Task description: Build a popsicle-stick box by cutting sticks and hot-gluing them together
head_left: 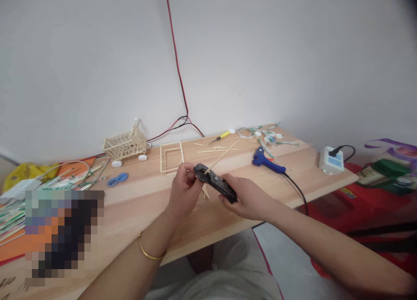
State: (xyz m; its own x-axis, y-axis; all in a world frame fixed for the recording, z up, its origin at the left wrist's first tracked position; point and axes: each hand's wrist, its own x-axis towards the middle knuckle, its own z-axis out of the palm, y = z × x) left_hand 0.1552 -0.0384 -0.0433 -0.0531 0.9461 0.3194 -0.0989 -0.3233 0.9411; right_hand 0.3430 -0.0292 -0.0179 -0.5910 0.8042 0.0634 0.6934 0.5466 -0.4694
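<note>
My right hand [244, 195] is closed around the handles of a black pliers-like cutter [217, 183], whose jaws point left. A thin wooden stick [222, 155] passes through the jaws and slants up to the right. My left hand [185, 189] pinches the stick's near end beside the jaws; the fingers partly hide that end. Below the cutter, several short sticks [206, 193] lie on the table. Just behind my left hand is a rectangular stick frame [162, 161].
On the wooden table [137, 217], a small stick cart [125, 144] stands at back left. A blue glue gun [269, 161] lies right, its cord running off the edge. A yellow-handled knife-like tool [224, 135], blue caps [117, 179], packaged sticks [13, 219] and a white socket box [331, 161] lie around.
</note>
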